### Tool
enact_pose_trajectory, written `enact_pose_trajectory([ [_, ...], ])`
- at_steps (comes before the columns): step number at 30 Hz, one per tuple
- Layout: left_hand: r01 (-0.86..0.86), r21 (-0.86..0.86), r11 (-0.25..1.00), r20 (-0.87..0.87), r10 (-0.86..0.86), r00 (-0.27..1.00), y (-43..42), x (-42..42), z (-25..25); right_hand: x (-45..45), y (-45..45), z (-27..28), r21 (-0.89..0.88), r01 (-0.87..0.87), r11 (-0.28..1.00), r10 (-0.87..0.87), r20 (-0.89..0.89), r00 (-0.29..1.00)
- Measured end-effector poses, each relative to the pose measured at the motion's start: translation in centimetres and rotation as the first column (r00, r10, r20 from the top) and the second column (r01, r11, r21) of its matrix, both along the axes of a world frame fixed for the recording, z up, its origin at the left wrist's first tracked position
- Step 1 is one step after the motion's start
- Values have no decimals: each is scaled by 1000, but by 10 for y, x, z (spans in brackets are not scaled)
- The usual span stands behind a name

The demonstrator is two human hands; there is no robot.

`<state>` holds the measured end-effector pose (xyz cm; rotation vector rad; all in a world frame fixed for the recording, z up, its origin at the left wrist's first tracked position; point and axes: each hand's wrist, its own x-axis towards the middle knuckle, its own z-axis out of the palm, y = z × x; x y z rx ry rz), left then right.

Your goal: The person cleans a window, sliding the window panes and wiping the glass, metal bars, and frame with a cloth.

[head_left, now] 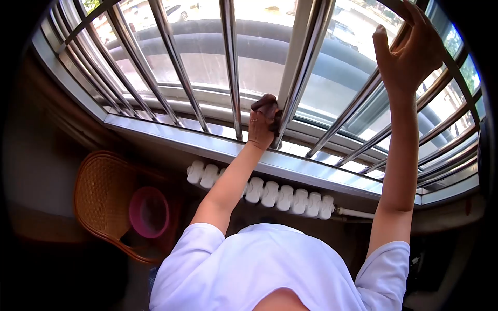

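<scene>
My left hand (261,129) is closed round a crumpled dark brown cloth (267,108). It presses the cloth against the lower part of a shiny metal window bar (306,67), close to the sill. Higher up on the right, my right hand (411,57) is raised at the grille, its thumb well apart from the fingers. Those fingers reach up by the dark crossbar (459,78); whether they touch it I cannot tell. No object shows in that hand.
Below the metal sill (207,147) runs a white radiator (270,194) with a pipe on its right. A woven chair (101,194) with a pink basin (149,212) on it stands at the lower left. Behind the bars are window panes (202,57) and a bright outdoor scene.
</scene>
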<state>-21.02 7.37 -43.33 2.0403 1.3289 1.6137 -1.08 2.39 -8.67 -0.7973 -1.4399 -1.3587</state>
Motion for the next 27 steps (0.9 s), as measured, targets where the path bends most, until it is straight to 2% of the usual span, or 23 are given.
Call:
enact_pose_trajectory([
  [1, -21, -27, 999, 32, 22, 999, -1, 0, -30, 9, 8, 0, 12, -20, 1000, 20, 32, 999],
  [2, -311, 279, 908, -500, 414, 761, -9, -6, -40, 23, 20, 0, 25, -38, 999, 37, 63, 997],
  [3, -270, 295, 917, -499, 389, 774, -18, -8, -26, 25, 22, 3, 51, -26, 998, 22, 82, 996],
  [4, -292, 246, 924, -582, 381, 718, -20, -9, -33, 27, 25, 5, 78, -14, 997, 6, 99, 995],
  [6, -335, 347, 876, -639, 482, 599, -30, -12, -27, 24, 25, 7, 113, 2, 994, -12, 87, 996],
  [7, -345, 343, 874, -640, 486, 595, -34, -14, -20, 18, 23, 6, 120, 6, 993, -13, 58, 998],
  [9, -405, 232, 885, -695, 441, 567, -43, -18, -7, 21, 21, 5, 101, 7, 995, -14, 68, 998],
  [10, -413, 230, 881, -695, 446, 564, -52, -25, -4, 21, 20, 6, 89, 15, 996, -22, 81, 996],
  [12, -331, 242, 912, -537, 410, 737, -78, -48, 2, 18, 16, 8, 115, -8, 993, -5, 111, 994],
  [14, -428, 340, 837, -120, 490, 863, -94, -65, 17, 17, 16, 6, 103, 0, 995, -12, 116, 993],
  [15, -506, 301, 808, 75, 509, 858, -94, -70, 20, 16, 16, 5, 92, -1, 996, -10, 118, 993],
  [16, -600, 196, 776, 204, 566, 799, -83, -76, 17, 15, 16, 4, 82, -1, 997, -9, 120, 993],
  [18, -728, 69, 682, 227, 700, 677, -54, -90, 5, 12, 16, 5, 75, -37, 997, 28, 111, 993],
  [20, -734, 96, 672, -89, 741, 666, -27, -92, -17, 12, 16, 6, 78, -41, 996, 31, 117, 993],
  [21, -733, 178, 656, -196, 754, 627, -23, -92, -13, 11, 16, 6, 81, -40, 996, 30, 117, 993],
  [25, -747, 50, 663, -165, 743, 648, -26, -83, -12, 11, 17, 3, 61, -37, 997, 30, 113, 993],
  [27, -634, -104, 766, -122, 623, 773, -30, -89, -14, 8, 18, 1, 54, -81, 995, 74, 123, 990],
])
